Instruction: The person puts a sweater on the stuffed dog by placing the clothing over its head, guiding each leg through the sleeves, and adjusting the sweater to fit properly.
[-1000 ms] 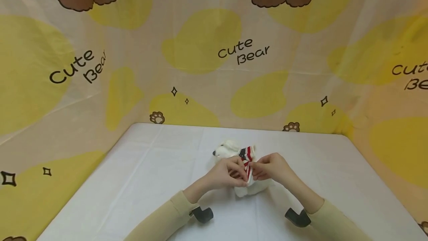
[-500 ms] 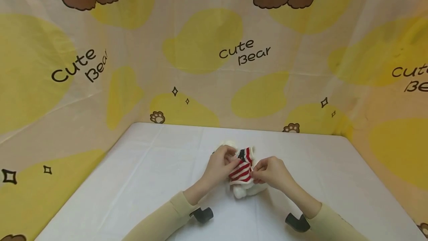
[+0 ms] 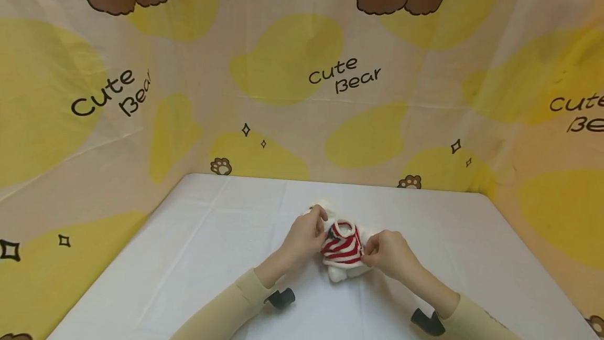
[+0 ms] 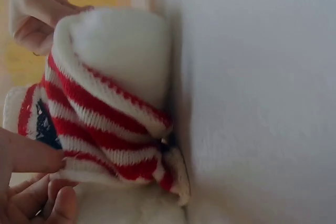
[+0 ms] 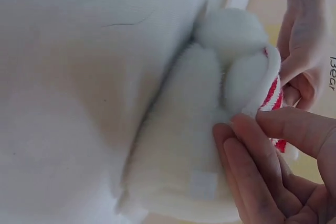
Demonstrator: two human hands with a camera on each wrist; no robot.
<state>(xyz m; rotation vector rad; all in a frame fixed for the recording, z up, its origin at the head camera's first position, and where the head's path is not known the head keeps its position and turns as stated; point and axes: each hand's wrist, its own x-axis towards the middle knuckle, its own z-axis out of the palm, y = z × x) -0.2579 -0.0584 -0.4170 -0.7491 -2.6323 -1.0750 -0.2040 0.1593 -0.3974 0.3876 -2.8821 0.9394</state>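
Note:
A white plush dog (image 3: 337,275) lies on the table with its head (image 3: 325,206) at the back left. Around its body is a knitted sweater (image 3: 346,250) in red and white stripes with a dark patch. My left hand (image 3: 304,232) pinches the sweater's left edge near the dog's neck; the left wrist view has its thumb (image 4: 37,154) pressed on the knit. On the other side my right hand (image 3: 391,253) pinches the white trim between thumb and fingers (image 5: 257,150). Bare plush body (image 5: 173,145) shows beside these fingertips. A round trimmed opening of the sweater faces up.
The table (image 3: 226,224) has a white cover. Patterned cloth walls (image 3: 283,77) rise behind it and at both sides. A dark wrist mount (image 3: 281,298) sits under the left sleeve, and another mount (image 3: 428,322) under the right.
My left hand has moved from the sweater's lower front up and left to the neck side, uncovering the stripes. My right hand has shifted slightly right and down. The sweater's round opening has turned upward.

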